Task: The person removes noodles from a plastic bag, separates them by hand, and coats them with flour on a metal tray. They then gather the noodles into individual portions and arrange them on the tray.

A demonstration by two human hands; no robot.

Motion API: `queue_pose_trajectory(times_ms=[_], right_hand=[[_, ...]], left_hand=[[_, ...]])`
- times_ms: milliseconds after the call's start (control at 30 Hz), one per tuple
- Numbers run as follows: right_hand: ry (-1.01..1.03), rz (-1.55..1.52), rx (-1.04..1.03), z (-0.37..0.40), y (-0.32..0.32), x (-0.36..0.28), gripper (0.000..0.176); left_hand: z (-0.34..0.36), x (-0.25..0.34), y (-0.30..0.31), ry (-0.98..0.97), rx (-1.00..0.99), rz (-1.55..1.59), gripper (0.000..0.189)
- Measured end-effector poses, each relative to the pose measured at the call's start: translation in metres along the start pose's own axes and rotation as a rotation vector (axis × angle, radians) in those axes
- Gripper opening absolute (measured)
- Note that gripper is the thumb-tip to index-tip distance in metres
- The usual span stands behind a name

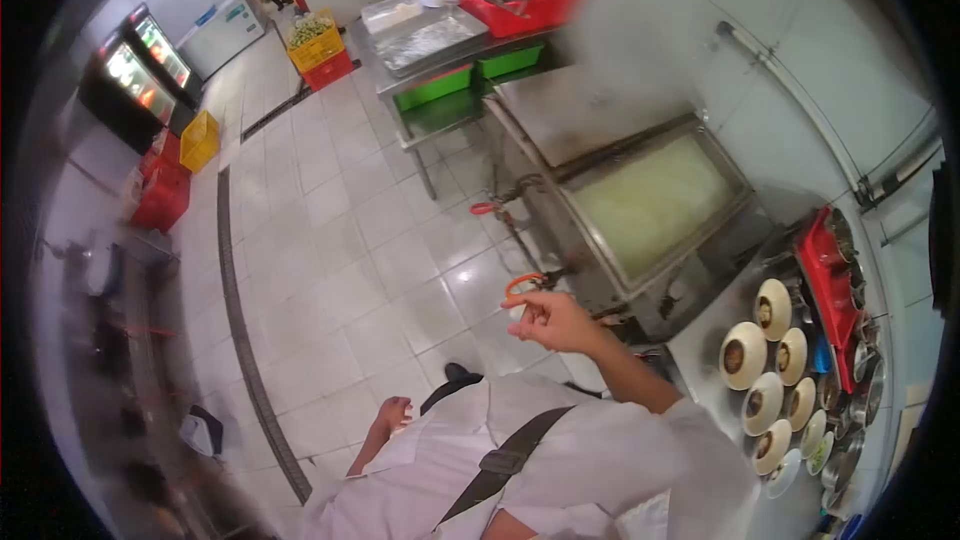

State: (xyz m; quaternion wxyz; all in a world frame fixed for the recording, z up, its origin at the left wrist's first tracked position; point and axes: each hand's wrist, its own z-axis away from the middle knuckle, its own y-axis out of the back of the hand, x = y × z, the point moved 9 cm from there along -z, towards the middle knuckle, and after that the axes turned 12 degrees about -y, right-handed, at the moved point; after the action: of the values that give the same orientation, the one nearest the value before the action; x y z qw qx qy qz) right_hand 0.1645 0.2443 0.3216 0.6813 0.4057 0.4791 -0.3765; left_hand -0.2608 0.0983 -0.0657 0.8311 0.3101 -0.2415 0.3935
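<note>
Pale floor tiles (350,210) extend ahead of both hands. Head view: right hand (552,322), fingers bent, sits at the orange handle (520,278); whether it grips or merely touches cannot be told. Left hand (395,412), loosely curled, shows nothing held. Beyond the right hand, the vat (597,248) contains cloudy liquid, steam above. To its right, bowls (743,330) contain food; portioning appears well advanced. Any remaining additions or handle adjustment cannot be determined.
</note>
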Motion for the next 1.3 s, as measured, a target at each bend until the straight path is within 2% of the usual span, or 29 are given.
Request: queue_pose_trajectory(times_ms=[33,67,100,133,200,300,367,400,467,500,533,567,600,667,733,767,800,833,867,900,933,967,1033,1067,1133,1167,1200,1233,1300], right_hand=[[-0.001,-0.012,0.002,-0.025,-0.011,-0.012,0.034],[-0.173,-0.053,0.005,-0.054,-0.012,-0.012,0.033],[-0.340,-0.091,0.013,-0.079,-0.009,-0.010,0.031],[-0.280,-0.250,0.020,-0.110,-0.003,0.002,0.030],[-0.212,-0.360,0.222,-0.160,0.026,0.000,0.034],[-0.087,-0.459,0.425,-0.237,0.072,-0.003,0.044],[0.002,-0.580,0.605,-0.288,0.113,-0.015,0.057],[0.004,-0.583,0.611,-0.326,0.128,-0.020,0.057],[0.217,-0.934,0.681,-0.398,0.168,-0.024,0.073],[0.227,-0.953,0.686,-0.438,0.187,-0.025,0.073],[0.259,-0.993,0.847,-0.473,0.219,-0.023,0.088],[0.284,-1.035,1.006,-0.509,0.249,-0.021,0.104],[0.295,-1.054,1.007,-0.553,0.276,-0.020,0.104],[0.243,-1.042,1.384,-0.595,0.338,0.004,0.125],[0.356,-0.899,1.443,-0.619,0.399,-0.019,0.131],[0.214,-0.720,1.686,-0.620,0.430,-0.020,0.128],[0.545,-0.665,1.660,-0.622,0.465,-0.036,0.114],[0.554,-0.716,1.656,-0.624,0.498,-0.033,0.102],[0.559,-0.765,1.655,-0.626,0.520,-0.037,0.090],[0.519,-0.725,1.762,-0.614,0.517,-0.069,0.063],[0.390,-0.739,1.843,-0.614,0.532,-0.073,0.048],[0.390,-0.722,1.867,-0.618,0.546,-0.085,0.048],[0.627,-0.896,1.833,-0.622,0.568,-0.102,0.037],[0.680,-0.865,1.689,-0.633,0.573,-0.121,0.032],[0.456,-0.466,1.808,-0.643,0.588,-0.142,0.031],[0.207,-0.358,1.892,-0.649,0.599,-0.138,0.032],[0.513,0.126,1.972,-0.644,0.580,-0.193,0.024],[0.495,0.158,2.014,-0.648,0.573,-0.215,0.024],[0.599,-0.214,1.907,-0.658,0.574,-0.237,0.016]], left_hand=[[-0.005,0.017,0.032,-0.118,0.038,-0.060,0.039],[-0.015,0.012,0.055,0.096,0.059,0.312,0.040],[-0.031,0.028,0.081,0.088,0.054,0.300,0.040],[-0.049,0.046,0.109,0.024,0.084,0.242,0.041],[-0.080,0.074,0.162,-0.035,0.102,0.164,0.042],[-0.136,0.122,0.226,-0.114,0.123,0.249,0.043],[-0.182,0.131,0.259,-0.040,0.149,0.264,0.042],[-0.206,0.131,0.274,-0.042,0.146,0.259,0.042],[-0.246,0.101,0.302,0.078,0.096,0.239,0.037],[-0.267,0.084,0.316,0.100,-0.035,0.133,0.033],[-0.281,0.100,0.332,-0.230,-0.172,-0.399,0.033],[-0.271,0.124,0.347,-0.266,-0.204,-0.700,0.039],[-0.270,0.134,0.364,-0.278,-0.196,-0.768,0.039],[-0.279,0.125,0.404,-0.090,-0.094,-0.400,0.040],[-0.290,0.130,0.442,0.055,0.016,-0.104,0.041],[-0.299,0.140,0.461,0.080,0.054,-0.025,0.041],[-0.311,0.150,0.477,0.096,0.085,0.038,0.042],[-0.325,0.162,0.494,0.103,0.111,0.093,0.042],[-0.341,0.176,0.511,0.100,0.134,0.142,0.042],[-0.359,0.189,0.527,0.096,0.146,0.186,0.043],[-0.381,0.205,0.542,0.077,0.155,0.229,0.043],[-0.404,0.224,0.558,0.035,0.150,0.267,0.043],[-0.458,0.267,0.589,-0.080,0.104,0.339,0.044],[-0.487,0.298,0.607,-0.183,0.042,0.389,0.045],[-0.547,0.369,0.639,-0.351,-0.158,0.459,0.045],[-0.561,0.424,0.651,-0.303,-0.313,0.294,0.048],[-0.573,0.515,0.660,-0.266,-0.464,0.128,0.052],[-0.581,0.589,0.673,-0.334,-0.594,0.070,0.053],[-0.610,0.694,0.705,-0.469,-0.752,-0.059,0.050]])
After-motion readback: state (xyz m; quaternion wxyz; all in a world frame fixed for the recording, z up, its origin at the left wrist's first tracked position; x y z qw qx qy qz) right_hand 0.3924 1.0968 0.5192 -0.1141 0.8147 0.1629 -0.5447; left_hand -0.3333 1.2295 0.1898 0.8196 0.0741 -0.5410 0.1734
